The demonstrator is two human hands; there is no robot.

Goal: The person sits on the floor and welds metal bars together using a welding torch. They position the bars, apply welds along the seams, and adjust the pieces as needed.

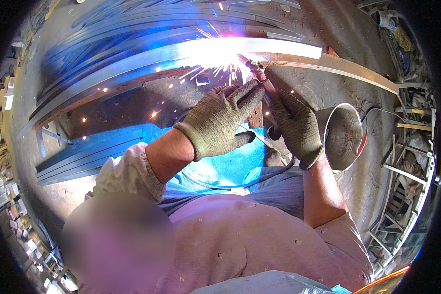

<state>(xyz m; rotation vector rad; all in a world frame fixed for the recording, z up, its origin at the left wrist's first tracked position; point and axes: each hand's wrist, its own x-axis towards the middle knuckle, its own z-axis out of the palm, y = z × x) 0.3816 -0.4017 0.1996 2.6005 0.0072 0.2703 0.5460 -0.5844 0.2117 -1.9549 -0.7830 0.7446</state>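
Note:
My right hand (299, 127), in a grey-green knit glove, is wrapped round a welding torch (267, 88). The torch points up and left at a long metal bar (284, 47), where a white glare and flying sparks hide its tip and the joint. My left hand (220, 117) wears a matching glove. Its fingers are stretched out, with the fingertips against or just beside the torch neck and the thumb held apart. The bar lies along a rusty steel beam (338, 66) that crosses in front of me.
A metal bucket (345, 137) stands right of my right hand. Long metal strips (93, 152) lie at left, with more beyond the beam. A dark cable (274, 174) curves across near my lap. Metal racks (402, 191) line the far right.

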